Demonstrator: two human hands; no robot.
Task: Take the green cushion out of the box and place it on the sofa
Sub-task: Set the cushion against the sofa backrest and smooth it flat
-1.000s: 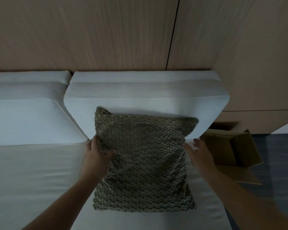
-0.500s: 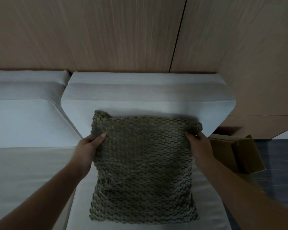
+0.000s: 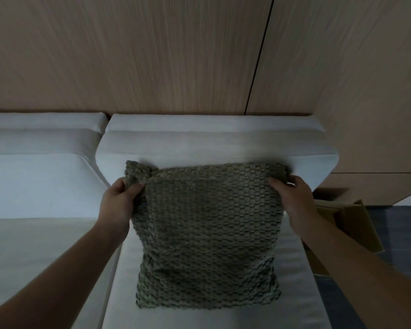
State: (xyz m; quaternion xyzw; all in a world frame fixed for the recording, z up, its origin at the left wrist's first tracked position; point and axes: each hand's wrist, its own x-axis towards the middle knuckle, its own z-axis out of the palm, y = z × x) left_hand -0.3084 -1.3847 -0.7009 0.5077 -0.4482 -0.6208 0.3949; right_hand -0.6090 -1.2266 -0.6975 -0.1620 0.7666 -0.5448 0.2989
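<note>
The green cushion (image 3: 207, 233), with a knobbly woven cover, lies on the white sofa (image 3: 223, 148), its lower edge on the seat and its top edge against the backrest. My left hand (image 3: 119, 203) pinches the cushion's upper left corner, which is bunched up. The upper right corner is gripped by my right hand (image 3: 292, 198). Right of the sofa, on the floor, stands the open cardboard box (image 3: 342, 224), partly hidden by my right forearm.
Wooden wall panels (image 3: 152, 55) rise behind the sofa. A second white seat and back cushion (image 3: 33, 181) adjoin on the left. Dark floor (image 3: 394, 229) shows at the right, past the box.
Both hands slid from the cushion's sides up to its top corners and closed on them. The top of the cushion has been raised toward the backrest, and the view has come closer.
</note>
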